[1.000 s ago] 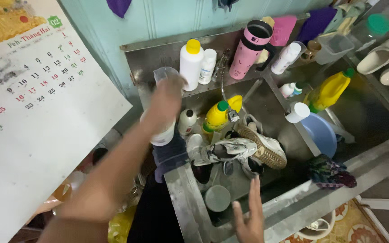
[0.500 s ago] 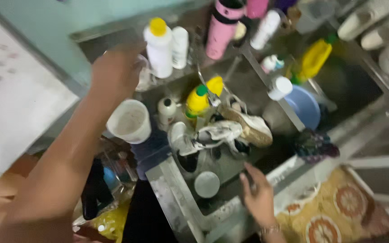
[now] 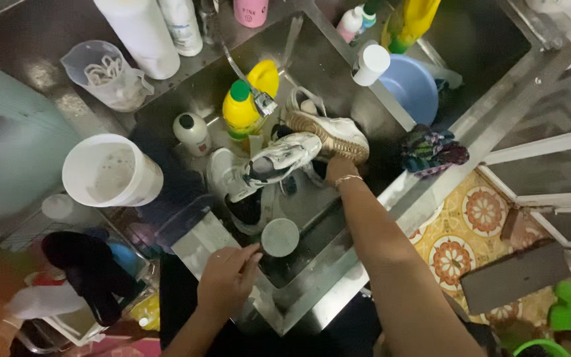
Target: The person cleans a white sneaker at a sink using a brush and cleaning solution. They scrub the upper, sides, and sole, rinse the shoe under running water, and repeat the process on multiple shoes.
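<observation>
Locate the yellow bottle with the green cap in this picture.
In the head view the yellow bottle stands inside the steel sink, upper middle, beside the tap and behind the white shoes.

A steel sink counter [image 3: 338, 277] stands over a patterned tile floor [image 3: 470, 231], beside a pale green wall [image 3: 8, 158].

we are looking into a dim scene; glare is glinting off the steel sink [image 3: 338, 264] rim, shadows are pooling in its basin, and the lower left corner is blurring.
</observation>
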